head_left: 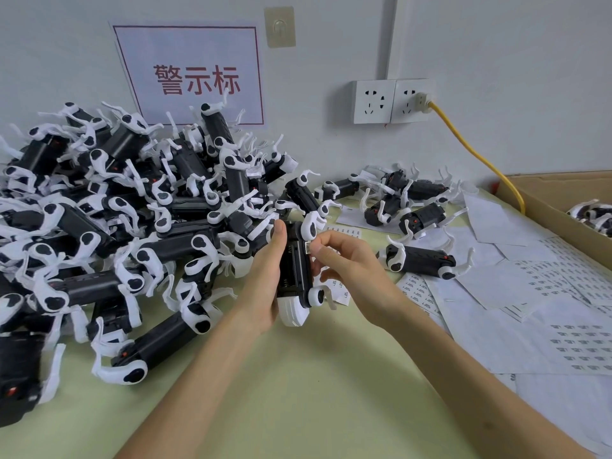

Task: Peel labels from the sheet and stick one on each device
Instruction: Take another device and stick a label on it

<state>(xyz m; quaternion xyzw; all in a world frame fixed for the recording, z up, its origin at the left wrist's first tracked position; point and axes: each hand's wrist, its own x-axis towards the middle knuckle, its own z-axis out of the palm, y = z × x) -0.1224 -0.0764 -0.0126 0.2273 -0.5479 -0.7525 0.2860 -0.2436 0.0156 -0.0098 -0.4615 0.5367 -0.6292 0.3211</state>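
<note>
Desk [298, 392], left half: pile of devices [116, 210] is lying heaped up to the back edge. Centre: left hand [265, 279] is gripping one device [294, 270] above the desk, fingers wrapped round its black body. The right hand [347, 260] is pinching a small label [307, 248] against that device's right side. Right edge: label sheets [530, 293] are lying spread, overlapping.
</note>
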